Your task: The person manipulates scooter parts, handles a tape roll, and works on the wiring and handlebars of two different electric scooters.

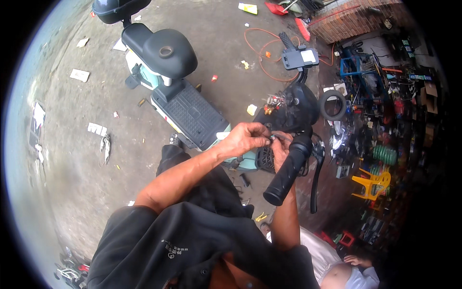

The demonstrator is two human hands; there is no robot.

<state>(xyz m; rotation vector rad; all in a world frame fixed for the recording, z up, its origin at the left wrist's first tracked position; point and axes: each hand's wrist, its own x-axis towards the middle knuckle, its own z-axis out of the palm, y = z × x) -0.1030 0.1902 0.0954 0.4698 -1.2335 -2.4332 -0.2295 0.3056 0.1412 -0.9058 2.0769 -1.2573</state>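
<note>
Both my hands meet beside the handlebar of a mint-green and black electric scooter. My left hand is closed, thumb and forefinger pinching a thin, wire-like piece with a pale bluish spot. Close against it, my right hand is closed on the same piece. The black handlebar grip partly covers my right hand and wrist. A black brake lever hangs beside the grip. Exposed coloured wiring shows at the scooter's front, below a phone holder.
Another person in a pale top is low at the right, beside me. A yellow plastic stool, a tyre and cluttered tools and parts line the right side. An orange hose curls over the concrete floor, where paper scraps lie.
</note>
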